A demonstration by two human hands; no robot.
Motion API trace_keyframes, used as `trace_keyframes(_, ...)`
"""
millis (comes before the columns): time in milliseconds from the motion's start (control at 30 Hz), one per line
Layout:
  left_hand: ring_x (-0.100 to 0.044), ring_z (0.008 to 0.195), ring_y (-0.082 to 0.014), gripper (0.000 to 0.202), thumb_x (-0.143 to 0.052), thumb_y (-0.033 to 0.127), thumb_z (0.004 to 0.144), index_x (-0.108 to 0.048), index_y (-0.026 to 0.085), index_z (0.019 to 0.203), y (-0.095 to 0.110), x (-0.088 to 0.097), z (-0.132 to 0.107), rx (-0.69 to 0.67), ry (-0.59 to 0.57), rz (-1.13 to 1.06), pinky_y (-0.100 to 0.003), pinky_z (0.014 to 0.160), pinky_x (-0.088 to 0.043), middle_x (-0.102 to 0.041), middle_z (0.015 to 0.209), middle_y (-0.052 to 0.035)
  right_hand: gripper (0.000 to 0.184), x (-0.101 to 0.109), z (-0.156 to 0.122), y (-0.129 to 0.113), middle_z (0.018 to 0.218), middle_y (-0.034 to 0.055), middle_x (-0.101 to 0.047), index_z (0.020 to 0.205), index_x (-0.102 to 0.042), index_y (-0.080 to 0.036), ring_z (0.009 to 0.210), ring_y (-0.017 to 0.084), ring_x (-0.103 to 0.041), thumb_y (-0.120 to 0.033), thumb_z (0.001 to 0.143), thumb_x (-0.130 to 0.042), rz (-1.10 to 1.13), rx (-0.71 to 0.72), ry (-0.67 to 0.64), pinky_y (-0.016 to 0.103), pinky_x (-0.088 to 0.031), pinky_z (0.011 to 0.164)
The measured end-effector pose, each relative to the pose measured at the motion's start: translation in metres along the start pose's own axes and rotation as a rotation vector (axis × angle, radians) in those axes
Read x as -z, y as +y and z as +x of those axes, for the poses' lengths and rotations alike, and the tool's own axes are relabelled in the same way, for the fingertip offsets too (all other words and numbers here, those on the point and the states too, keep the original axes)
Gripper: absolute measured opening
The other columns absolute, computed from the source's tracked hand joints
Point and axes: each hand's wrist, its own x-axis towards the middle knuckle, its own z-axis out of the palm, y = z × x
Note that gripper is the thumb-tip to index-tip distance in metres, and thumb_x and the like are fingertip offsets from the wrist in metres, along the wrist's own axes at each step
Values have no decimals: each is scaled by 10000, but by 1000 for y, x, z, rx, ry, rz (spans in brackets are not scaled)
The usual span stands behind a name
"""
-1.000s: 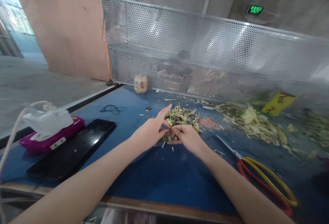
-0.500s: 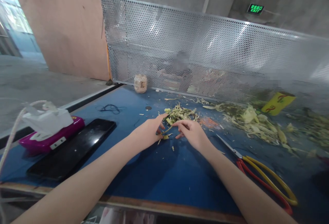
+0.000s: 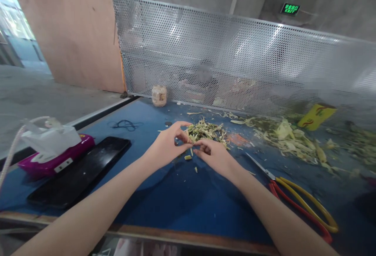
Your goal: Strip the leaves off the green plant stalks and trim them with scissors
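Observation:
My left hand (image 3: 167, 144) and my right hand (image 3: 216, 155) meet at the fingertips over the near edge of a heap of shredded plant pieces (image 3: 208, 129). Both are closed in a pinch. Between the fingertips is a thin, pale green piece of plant stem (image 3: 191, 151), mostly hidden by the fingers. A short yellow-green stem bit (image 3: 188, 157) lies on the blue tabletop (image 3: 188, 201) just below the hands, with a smaller scrap nearer me. Long scissors (image 3: 274, 178) with red and yellow handles lie right of my right hand.
At the left are a black phone (image 3: 79, 171) and a purple power strip (image 3: 58, 161) with white chargers. Pale leaf strips (image 3: 289, 142) and a yellow packet (image 3: 316, 117) lie at right. A wrapped jar (image 3: 159, 96) stands before the perforated metal screen (image 3: 188, 52); a person sits behind it.
My left hand has risen slightly and turned, its thumb and fingers now pinching at my right fingertips. The longer stem seen between the hands is now mostly hidden by the fingers.

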Motion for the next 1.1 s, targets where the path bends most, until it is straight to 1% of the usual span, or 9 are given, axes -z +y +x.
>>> trace_keyframes(133,-581,690,-138,392,-526,285,734,-418,229,1107,1,-1,0,28,35,-34,-263,619,-464,-608,704,17,232,-4,-1,-1,666,-9,-499,837,-595,-174,552,87,-414,-362,703,-569,87,33,-39,224,-344,539)
trace_keyframes(267,-571,659,-127,461,-544,257,720,-369,213,1144,3,-2,0,20,36,-166,-255,606,-463,-590,698,20,300,-7,-2,-6,767,17,-553,856,-568,-162,609,92,-476,-430,729,-519,361,-35,-135,233,-390,587)
trace_keyframes(367,-564,635,-129,472,-562,264,711,-364,203,1136,5,-3,1,39,42,-255,-242,548,-448,-589,716,9,308,-9,-1,-8,847,29,-570,898,-570,-169,697,111,-514,-401,696,-564,435,-40,-95,243,-407,637)
trace_keyframes(567,-589,692,-157,518,-641,287,659,-407,181,1108,7,-3,3,77,17,-489,-280,621,-460,-611,691,-4,205,-7,1,-9,662,-9,-514,694,-515,-150,618,99,-497,-348,686,-568,472,-33,-11,236,-404,617)
trace_keyframes(700,-577,682,-126,564,-693,229,604,-440,158,1102,8,-1,6,128,120,-709,-267,689,-448,-590,604,34,174,-2,0,-11,648,-24,-472,712,-498,-163,595,87,-456,-333,704,-532,441,-4,-4,222,-378,597)
trace_keyframes(800,-526,577,-87,560,-701,243,587,-473,151,1090,11,5,8,183,236,-833,-230,613,-423,-557,580,56,170,0,-2,-11,598,-33,-424,663,-461,-166,549,81,-414,-325,711,-497,379,-37,-1,210,-341,543)
trace_keyframes(867,-505,539,-89,559,-700,274,579,-485,150,1081,11,11,9,220,332,-758,-227,570,-404,-548,563,59,179,1,-2,-9,566,-39,-399,623,-426,-169,523,79,-387,-318,708,-474,306,-92,42,206,-308,514)
trace_keyframes(933,-528,553,-118,533,-683,300,592,-494,168,1073,8,15,7,233,349,-478,-243,580,-407,-588,582,39,195,4,-1,-5,531,-45,-365,580,-381,-173,504,79,-356,-308,703,-448,200,-162,118,207,-274,497)
trace_keyframes(1100,-587,898,-246,449,-443,259,764,-415,207,1209,-6,8,2,184,-89,247,-359,792,-409,-675,872,-59,226,14,2,9,499,-43,-328,537,-284,-182,491,89,-312,-294,687,-410,-28,-235,275,221,-239,495)
